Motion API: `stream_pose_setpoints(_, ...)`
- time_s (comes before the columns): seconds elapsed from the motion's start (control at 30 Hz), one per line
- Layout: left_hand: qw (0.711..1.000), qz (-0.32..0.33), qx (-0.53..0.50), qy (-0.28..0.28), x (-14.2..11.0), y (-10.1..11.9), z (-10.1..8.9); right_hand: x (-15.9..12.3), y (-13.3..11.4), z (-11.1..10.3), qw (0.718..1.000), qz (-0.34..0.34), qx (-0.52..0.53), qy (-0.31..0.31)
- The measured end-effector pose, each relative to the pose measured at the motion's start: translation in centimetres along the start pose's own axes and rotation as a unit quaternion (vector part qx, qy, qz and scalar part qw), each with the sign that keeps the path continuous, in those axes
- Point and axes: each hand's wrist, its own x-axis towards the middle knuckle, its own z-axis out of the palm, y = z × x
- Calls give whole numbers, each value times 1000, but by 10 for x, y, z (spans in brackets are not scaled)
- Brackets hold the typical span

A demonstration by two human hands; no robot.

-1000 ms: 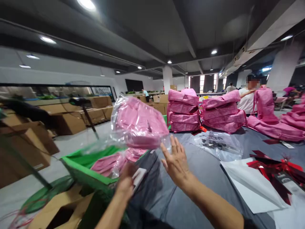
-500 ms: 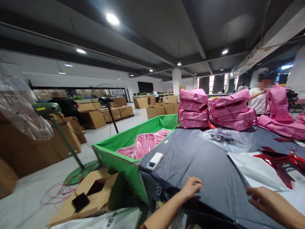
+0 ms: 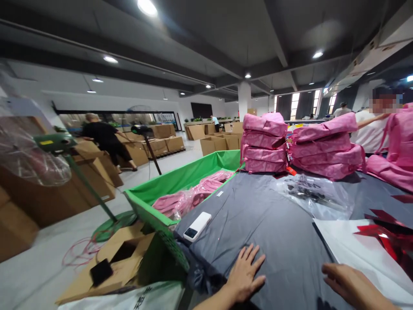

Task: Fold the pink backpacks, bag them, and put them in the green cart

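Observation:
My left hand (image 3: pixel 245 272) rests on the grey cloth-covered table (image 3: pixel 258 215), its fingers spread and nothing in it. Close to the table's front, my right hand (image 3: pixel 350 282) hangs over the cloth beside a white sheet (image 3: pixel 358 245); its fingers are extended, slightly bent, and hold nothing. A white power bank (image 3: pixel 198 226) with a dark display lies beyond my left hand. To the left, a green-lined bin (image 3: pixel 180 178) holds pink backpacks (image 3: pixel 193 196), at least partly in clear plastic.
Two stacks of pink backpacks (image 3: pixel 263 144) stand at the table's back. A clear plastic bag (image 3: pixel 318 196) and red strips (image 3: pixel 383 237) lie to the right. Cardboard boxes (image 3: pixel 135 254) and a fan stand (image 3: pixel 92 189) are left. A co-worker (image 3: pixel 371 127) handles backpacks at right.
My left hand has flattened and spread on the cloth. The plastic-wrapped backpack in the bin now lies lower and flatter. A person at left has moved, with legs now apart.

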Motion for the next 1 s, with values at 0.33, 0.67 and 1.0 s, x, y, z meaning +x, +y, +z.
stream_pose_setpoints(0.33,990,-32,86,106,197,-109,10,261,154,9,991,89,-54,-88)
stream_pose_setpoints(0.67,992,-105,64,18,272,-142,12,470,281,59,960,225,-92,-138)
stream_pose_setpoints(1.0,924,-16,326,198,268,-173,48,605,365,98,947,265,-146,-106)
